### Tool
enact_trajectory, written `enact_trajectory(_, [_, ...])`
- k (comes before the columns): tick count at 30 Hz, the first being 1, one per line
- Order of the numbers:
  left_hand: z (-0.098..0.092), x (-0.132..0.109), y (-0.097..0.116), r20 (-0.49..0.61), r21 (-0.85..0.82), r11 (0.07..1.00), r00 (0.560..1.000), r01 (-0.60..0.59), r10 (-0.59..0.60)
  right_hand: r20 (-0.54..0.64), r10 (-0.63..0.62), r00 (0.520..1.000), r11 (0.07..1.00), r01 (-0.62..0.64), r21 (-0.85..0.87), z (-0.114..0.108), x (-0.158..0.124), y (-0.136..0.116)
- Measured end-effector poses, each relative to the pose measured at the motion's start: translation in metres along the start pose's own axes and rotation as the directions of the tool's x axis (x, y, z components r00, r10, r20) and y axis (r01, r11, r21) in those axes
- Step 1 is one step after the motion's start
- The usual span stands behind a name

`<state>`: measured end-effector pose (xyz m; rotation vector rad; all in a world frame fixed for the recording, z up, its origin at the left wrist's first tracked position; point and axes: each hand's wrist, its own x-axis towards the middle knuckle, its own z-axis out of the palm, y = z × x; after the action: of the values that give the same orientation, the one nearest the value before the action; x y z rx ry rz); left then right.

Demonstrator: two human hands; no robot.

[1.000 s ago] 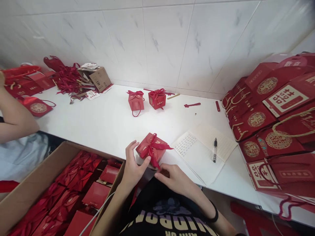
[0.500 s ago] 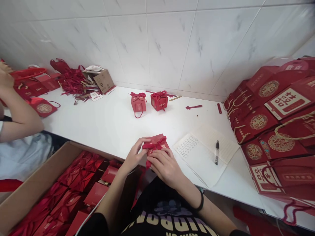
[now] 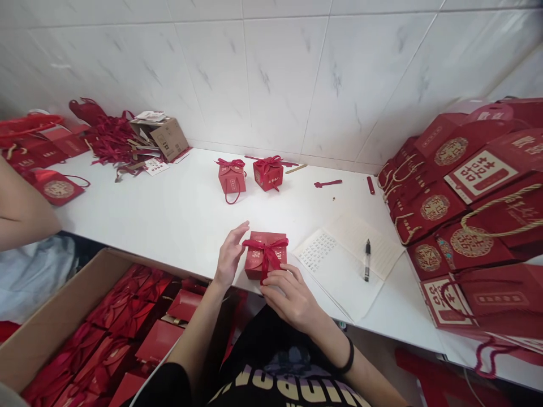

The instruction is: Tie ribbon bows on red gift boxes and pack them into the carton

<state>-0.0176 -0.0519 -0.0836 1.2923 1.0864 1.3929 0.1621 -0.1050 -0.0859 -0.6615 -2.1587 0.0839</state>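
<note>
A red gift box [image 3: 253,263] sits at the table's front edge, with a dark red ribbon [image 3: 268,251] tied in a bow across its top. To the left of the box is my left hand [image 3: 229,257], raised off it with the fingers stretched out and holding nothing. At the box's front right corner, my right hand [image 3: 292,297] has its fingers curled round the hanging tail of the ribbon; the fingertips partly cover that tail. Further back stand two small red boxes with bows, a left one [image 3: 232,180] and a right one [image 3: 268,176].
An open notebook [image 3: 339,277] with a pen [image 3: 367,260] lies right. Red gift bags [image 3: 449,226] are stacked beyond. A carton [image 3: 46,339] of red boxes stands lower left. Ribbons [image 3: 108,138] and a small cardboard box [image 3: 171,139] are back left, near another person's arm [image 3: 25,206].
My left hand has let go of the bow and moved left, opening. The box now rests squarer on the table, and my right hand has slid down to the ribbon's tail.
</note>
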Motion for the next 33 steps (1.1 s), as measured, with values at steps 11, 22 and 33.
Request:
enact_trajectory(11, [0.021,-0.006,0.012,-0.147,0.317,0.930,0.979,0.185,-0.145,0.019,0.014,1.000,0.998,-0.016,0.061,0.002,0.001,-0.010])
enact_trajectory(22, [0.013,0.002,0.021,-0.273,0.341,0.898,0.944,0.277,-0.187,0.160,0.496,0.853,0.837,-0.519,0.174,-0.006,0.001,0.037])
enact_trajectory(33, [0.023,-0.022,0.031,-0.131,0.455,0.820,0.884,-0.349,0.449,-0.038,0.410,0.911,0.870,-0.379,0.315,-0.007,-0.005,0.035])
